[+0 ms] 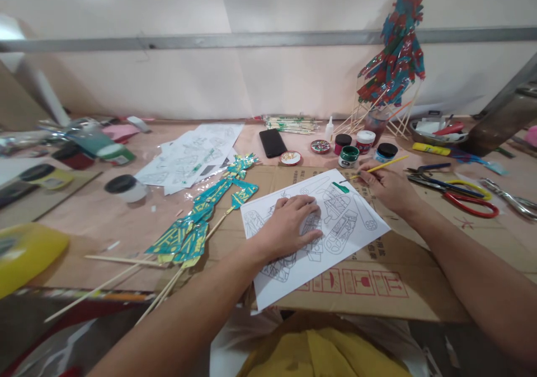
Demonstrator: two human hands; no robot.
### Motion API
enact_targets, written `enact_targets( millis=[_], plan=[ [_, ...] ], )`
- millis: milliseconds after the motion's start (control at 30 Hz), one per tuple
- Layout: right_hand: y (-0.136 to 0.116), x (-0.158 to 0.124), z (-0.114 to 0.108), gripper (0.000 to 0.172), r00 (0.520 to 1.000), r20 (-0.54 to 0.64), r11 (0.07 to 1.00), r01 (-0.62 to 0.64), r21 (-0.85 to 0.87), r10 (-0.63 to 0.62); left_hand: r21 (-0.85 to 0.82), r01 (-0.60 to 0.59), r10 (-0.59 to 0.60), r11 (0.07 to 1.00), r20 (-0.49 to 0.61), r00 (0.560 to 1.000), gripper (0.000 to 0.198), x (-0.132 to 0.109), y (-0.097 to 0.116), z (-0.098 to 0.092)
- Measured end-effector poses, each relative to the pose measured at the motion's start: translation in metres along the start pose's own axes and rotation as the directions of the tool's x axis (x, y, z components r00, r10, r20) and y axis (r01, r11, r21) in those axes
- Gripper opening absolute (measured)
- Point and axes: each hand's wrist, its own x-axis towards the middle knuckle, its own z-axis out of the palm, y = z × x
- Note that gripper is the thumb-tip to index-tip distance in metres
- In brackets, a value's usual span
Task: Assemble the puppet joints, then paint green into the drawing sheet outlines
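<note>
A white sheet of paper [364,229] printed with black outline drawings lies at a slant on a flattened cardboard piece [428,259]. My left hand [289,223] rests flat on its middle, fingers spread, hiding some of the drawing. In my right hand [386,187], a thin paintbrush [392,163] with a yellow handle is pinched near its bristle end. Its tip is by a wet-looking green patch [340,187] on the upper part of one outline. Just beyond the sheet stands an open jar of green paint [348,156].
Behind are more paint jars [366,141], a phone [272,143] and small lids. Painted teal-and-yellow figures [197,215] on sticks lie left, near printed sheets [193,156]. Scissors [470,203] and pliers [440,184] lie right. Red-and-blue figures [396,58] on sticks stand at the back.
</note>
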Motion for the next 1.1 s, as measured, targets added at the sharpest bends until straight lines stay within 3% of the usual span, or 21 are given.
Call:
enact_targets(
  millis=[500,800,1100],
  plan=[
    [-0.016,0.004,0.011,0.022,0.999,-0.030,0.998,0.023,0.054,-0.021,-0.005,-0.005,0.005,1.000,0.001,1.000,0.047,0.001,0.002,-0.003],
    [-0.015,0.006,0.008,0.021,0.999,0.048,0.999,0.008,0.053,-0.011,-0.011,0.004,-0.004,1.000,0.002,1.000,0.048,0.001,0.002,-0.003],
    [-0.017,0.004,0.009,0.021,0.999,0.044,0.999,-0.013,0.031,0.012,-0.009,0.011,-0.011,1.000,-0.004,1.000,0.049,0.001,0.002,-0.003]
  ],
)
